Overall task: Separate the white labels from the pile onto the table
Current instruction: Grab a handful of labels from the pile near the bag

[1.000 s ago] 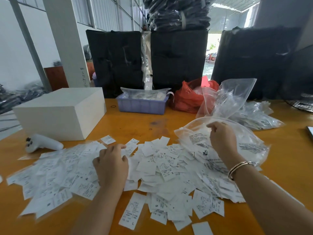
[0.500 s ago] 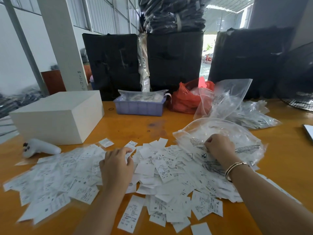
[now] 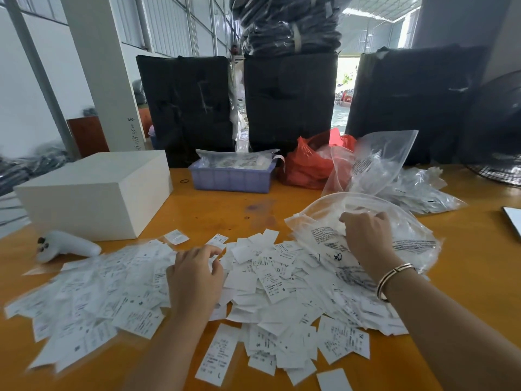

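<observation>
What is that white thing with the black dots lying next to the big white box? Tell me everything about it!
It looks like a white handheld controller, smooth plastic, with small dark buttons on its rounded end. It lies on its side on the orange table, in front of the white box and just beyond the spread of white labels. No hand touches it.

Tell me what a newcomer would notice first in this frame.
The labels first: a wide white drift across the near half of the orange table. Both hands are in it, the left hand mid-pile with fingers curled, the right hand on a clear bag at the pile's right edge. Behind sit a white box at left and a red bag at the back.
</observation>
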`<act>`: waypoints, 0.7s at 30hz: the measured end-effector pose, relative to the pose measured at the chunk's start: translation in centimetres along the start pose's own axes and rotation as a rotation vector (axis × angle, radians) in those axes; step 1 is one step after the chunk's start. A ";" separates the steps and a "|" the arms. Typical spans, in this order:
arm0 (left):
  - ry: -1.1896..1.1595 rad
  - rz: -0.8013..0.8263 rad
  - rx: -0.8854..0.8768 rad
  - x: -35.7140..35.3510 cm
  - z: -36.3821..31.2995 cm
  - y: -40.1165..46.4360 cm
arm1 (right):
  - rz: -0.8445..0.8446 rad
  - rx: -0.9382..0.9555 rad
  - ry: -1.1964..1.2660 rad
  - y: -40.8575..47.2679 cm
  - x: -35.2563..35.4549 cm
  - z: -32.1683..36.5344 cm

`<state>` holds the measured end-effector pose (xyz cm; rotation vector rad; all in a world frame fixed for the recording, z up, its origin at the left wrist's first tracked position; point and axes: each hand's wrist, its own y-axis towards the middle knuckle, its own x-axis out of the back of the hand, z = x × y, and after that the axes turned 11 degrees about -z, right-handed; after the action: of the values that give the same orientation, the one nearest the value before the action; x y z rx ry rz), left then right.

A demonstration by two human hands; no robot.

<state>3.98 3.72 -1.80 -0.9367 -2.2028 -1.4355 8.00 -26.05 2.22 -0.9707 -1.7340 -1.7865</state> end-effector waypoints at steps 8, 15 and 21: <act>-0.109 0.006 -0.076 0.0 -0.5 -0.1 | -0.156 -0.132 0.788 -1.3 4.5 4.8; -0.646 0.303 -0.041 0.9 -1.6 -0.5 | 0.344 -0.280 1.417 -4.8 4.1 10.0; -0.825 0.470 0.132 0.3 -1.9 -0.6 | 0.388 -0.269 1.538 -5.6 3.1 10.6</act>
<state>3.21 1.92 -1.21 -2.0943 -2.2757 -0.7294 3.63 -14.59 0.40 0.1469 -0.3113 -1.6472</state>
